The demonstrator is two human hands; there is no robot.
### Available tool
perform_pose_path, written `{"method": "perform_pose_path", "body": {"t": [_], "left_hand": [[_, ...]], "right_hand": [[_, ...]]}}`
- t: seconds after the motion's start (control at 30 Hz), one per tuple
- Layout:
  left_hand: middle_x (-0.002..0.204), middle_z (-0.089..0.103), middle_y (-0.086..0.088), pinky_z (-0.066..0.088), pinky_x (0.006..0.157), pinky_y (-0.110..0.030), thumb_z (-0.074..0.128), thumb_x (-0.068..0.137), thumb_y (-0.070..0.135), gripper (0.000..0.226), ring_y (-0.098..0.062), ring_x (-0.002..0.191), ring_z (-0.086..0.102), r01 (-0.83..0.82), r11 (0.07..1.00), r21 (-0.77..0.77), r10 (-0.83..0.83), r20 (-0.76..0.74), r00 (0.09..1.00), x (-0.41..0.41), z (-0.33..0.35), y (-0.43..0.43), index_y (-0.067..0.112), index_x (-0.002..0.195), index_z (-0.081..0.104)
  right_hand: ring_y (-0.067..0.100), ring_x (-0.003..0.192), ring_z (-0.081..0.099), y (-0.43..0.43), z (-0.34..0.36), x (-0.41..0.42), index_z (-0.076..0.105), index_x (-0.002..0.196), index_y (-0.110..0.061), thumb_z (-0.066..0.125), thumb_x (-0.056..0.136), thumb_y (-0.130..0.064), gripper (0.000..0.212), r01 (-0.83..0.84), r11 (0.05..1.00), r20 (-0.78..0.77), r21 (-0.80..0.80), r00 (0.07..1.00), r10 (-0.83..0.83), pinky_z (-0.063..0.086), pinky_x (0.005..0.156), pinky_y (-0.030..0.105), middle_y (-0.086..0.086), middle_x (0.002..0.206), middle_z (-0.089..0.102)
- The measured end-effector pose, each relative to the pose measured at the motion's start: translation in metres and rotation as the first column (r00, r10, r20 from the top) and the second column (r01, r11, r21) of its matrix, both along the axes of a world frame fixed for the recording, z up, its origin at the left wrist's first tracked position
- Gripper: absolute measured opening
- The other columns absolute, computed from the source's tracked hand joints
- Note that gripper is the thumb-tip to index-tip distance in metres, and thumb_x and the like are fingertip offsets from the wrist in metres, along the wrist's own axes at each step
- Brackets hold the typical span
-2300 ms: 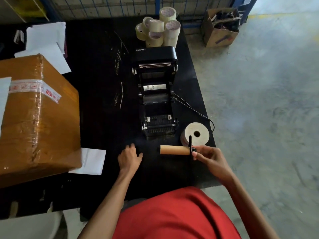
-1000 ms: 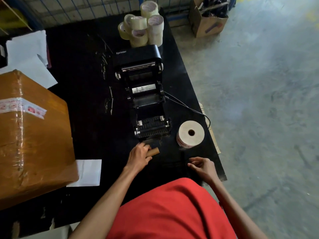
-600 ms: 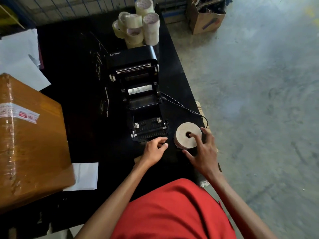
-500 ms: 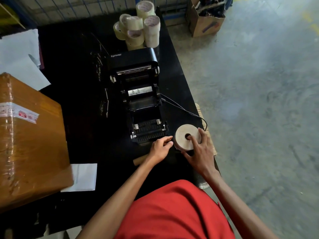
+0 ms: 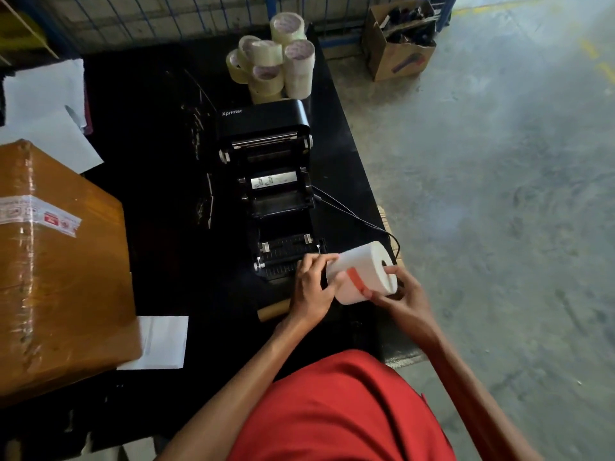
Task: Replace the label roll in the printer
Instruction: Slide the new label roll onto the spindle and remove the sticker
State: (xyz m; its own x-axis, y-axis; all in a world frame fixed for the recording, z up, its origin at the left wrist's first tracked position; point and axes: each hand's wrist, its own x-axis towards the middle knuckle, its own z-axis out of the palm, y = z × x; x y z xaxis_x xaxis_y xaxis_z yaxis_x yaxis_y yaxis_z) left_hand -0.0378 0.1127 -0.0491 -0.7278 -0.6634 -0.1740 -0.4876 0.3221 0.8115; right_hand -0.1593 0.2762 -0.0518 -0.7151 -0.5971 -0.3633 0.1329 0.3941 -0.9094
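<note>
Black table (image 5: 149, 134) on a grey concrete floor (image 5: 499, 194); open printer (image 5: 276, 194) at its middle.

Head view: the white label roll (image 5: 361, 272) is lifted clear of the table, just in front of the printer's open bay, held between both hands; the left hand (image 5: 311, 289) curls its fingers round the roll's near end; the right hand (image 5: 404, 299) pinches the far end, thumb by the core hole; a red strip (image 5: 356, 280) crosses the roll; a brown cardboard core (image 5: 273, 311) lies on the table beside the left wrist; tape rolls (image 5: 276, 64) are stacked behind the printer.

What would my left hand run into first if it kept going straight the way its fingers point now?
Probably the new label roll itself: the left hand already grips its left end, fingers pointing up and right along it. Past the roll, the open printer tray lies just beyond, though depth is hard to judge.
</note>
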Motion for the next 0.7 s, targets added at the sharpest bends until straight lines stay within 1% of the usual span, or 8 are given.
{"method": "perform_pose_path", "body": {"t": [0.07, 0.13, 0.2, 0.33, 0.43, 0.53, 0.6, 0.7], "left_hand": [[0.117, 0.060, -0.005, 0.047, 0.093, -0.034, 0.072, 0.079, 0.050, 0.060, -0.018, 0.111, 0.056, -0.108, 0.980, 0.170, 0.117, -0.045, 0.992, 0.004, 0.017, -0.001, 0.021, 0.130, 0.060], [0.121, 0.065, -0.003, 0.051, 0.095, -0.036, 0.071, 0.067, 0.063, 0.077, -0.016, 0.111, 0.062, -0.168, 0.861, 0.480, 0.206, -0.027, 0.978, 0.006, 0.036, -0.005, 0.025, 0.132, 0.056], [0.118, 0.072, -0.003, 0.056, 0.093, -0.040, 0.072, 0.062, 0.065, 0.076, -0.018, 0.107, 0.069, -0.138, 0.713, 0.687, 0.207, -0.018, 0.978, 0.008, 0.046, -0.010, 0.026, 0.127, 0.060], [0.115, 0.072, -0.012, 0.062, 0.077, -0.046, 0.077, 0.064, 0.060, 0.067, -0.030, 0.105, 0.071, -0.199, 0.588, 0.784, 0.305, 0.013, 0.952, 0.016, 0.056, -0.017, 0.024, 0.119, 0.066], [0.111, 0.071, -0.022, 0.059, 0.061, -0.040, 0.076, 0.070, 0.053, 0.058, -0.034, 0.090, 0.072, -0.239, 0.544, 0.805, 0.396, 0.005, 0.918, 0.023, 0.057, -0.021, 0.016, 0.114, 0.068], [0.108, 0.072, -0.021, 0.055, 0.054, -0.035, 0.075, 0.071, 0.050, 0.054, -0.029, 0.083, 0.072, -0.276, 0.512, 0.813, 0.483, -0.006, 0.876, 0.030, 0.060, -0.023, 0.015, 0.112, 0.070], [0.107, 0.073, -0.017, 0.056, 0.055, -0.035, 0.077, 0.064, 0.053, 0.058, -0.028, 0.084, 0.073, -0.299, 0.532, 0.792, 0.506, -0.015, 0.862, 0.031, 0.062, -0.025, 0.019, 0.111, 0.070], [0.107, 0.074, -0.015, 0.060, 0.070, -0.045, 0.079, 0.056, 0.054, 0.064, -0.031, 0.093, 0.073, -0.325, 0.596, 0.734, 0.510, -0.034, 0.860, 0.030, 0.065, -0.028, 0.021, 0.110, 0.070]], "right_hand": [[0.041, 0.110, 0.069, 0.001, 0.017, 0.005, 0.061, 0.107, -0.008, 0.088, 0.075, -0.017, 0.043, 0.061, 0.985, 0.279, -0.163, 0.960, -0.014, 0.063, 0.085, 0.043, 0.023, 0.117, 0.069], [0.038, 0.113, 0.069, -0.003, 0.033, 0.009, 0.062, 0.110, -0.005, 0.089, 0.075, -0.023, 0.048, 0.088, 0.962, 0.400, -0.257, 0.916, 0.023, 0.061, 0.089, 0.048, 0.022, 0.120, 0.069], [0.035, 0.114, 0.070, -0.011, 0.045, 0.014, 0.060, 0.117, -0.001, 0.087, 0.076, -0.023, 0.054, 0.105, 0.951, 0.444, -0.290, 0.895, 0.037, 0.061, 0.090, 0.047, 0.021, 0.120, 0.070], [0.032, 0.113, 0.070, -0.027, 0.056, 0.018, 0.057, 0.119, -0.003, 0.079, 0.085, -0.022, 0.046, -0.001, 0.970, 0.374, -0.243, 0.923, 0.095, 0.061, 0.091, 0.046, 0.018, 0.115, 0.072], [0.027, 0.114, 0.070, -0.040, 0.064, 0.019, 0.058, 0.120, -0.018, 0.082, 0.080, -0.042, 0.053, -0.170, 0.977, 0.243, -0.128, 0.950, 0.198, 0.060, 0.091, 0.035, 0.008, 0.115, 0.075], [0.012, 0.129, 0.054, -0.054, 0.075, 0.018, 0.041, 0.138, -0.038, 0.082, 0.076, -0.051, 0.075, -0.200, 0.979, -0.132, 0.048, 0.970, 0.204, 0.049, 0.103, 0.030, -0.005, 0.139, 0.055], [0.008, 0.137, 0.041, -0.062, 0.085, 0.015, 0.037, 0.145, -0.046, 0.074, 0.082, -0.057, 0.074, -0.265, 0.961, -0.374, 0.082, 0.885, 0.276, 0.040, 0.107, 0.027, -0.009, 0.147, 0.044], [0.017, 0.140, 0.038, -0.077, 0.099, 0.016, 0.056, 0.137, -0.044, 0.060, 0.094, -0.054, 0.044, -0.346, 0.922, -0.574, 0.175, 0.725, 0.381, 0.041, 0.108, 0.036, -0.004, 0.150, 0.043]]}}
